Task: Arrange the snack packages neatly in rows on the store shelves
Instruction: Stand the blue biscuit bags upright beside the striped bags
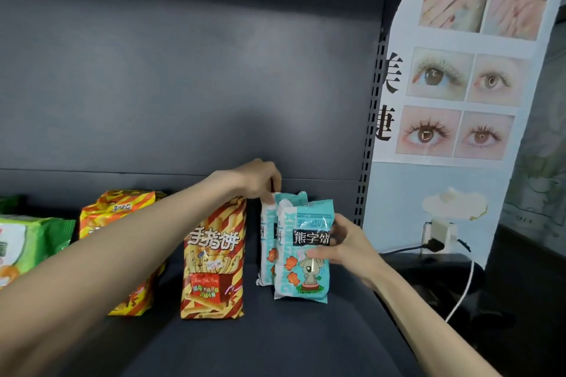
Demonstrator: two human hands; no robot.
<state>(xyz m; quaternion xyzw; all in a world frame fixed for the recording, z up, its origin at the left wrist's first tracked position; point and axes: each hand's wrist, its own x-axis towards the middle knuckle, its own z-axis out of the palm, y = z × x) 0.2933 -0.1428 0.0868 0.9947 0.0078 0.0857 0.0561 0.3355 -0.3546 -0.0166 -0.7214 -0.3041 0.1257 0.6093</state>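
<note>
Two teal bear-biscuit packages stand upright at the right of the dark shelf. My right hand grips the front teal package by its right side. Just behind it stands the rear teal package, whose top edge my left hand pinches. Left of them a red-and-yellow striped finger-biscuit bag stands upright. A second striped bag sits further left, partly hidden behind my left forearm. A green snack bag is at the far left.
The shelf's back panel rises behind the packages. A perforated upright post bounds the shelf on the right. Beyond it hangs a poster, with a wall socket, plug and white cable below.
</note>
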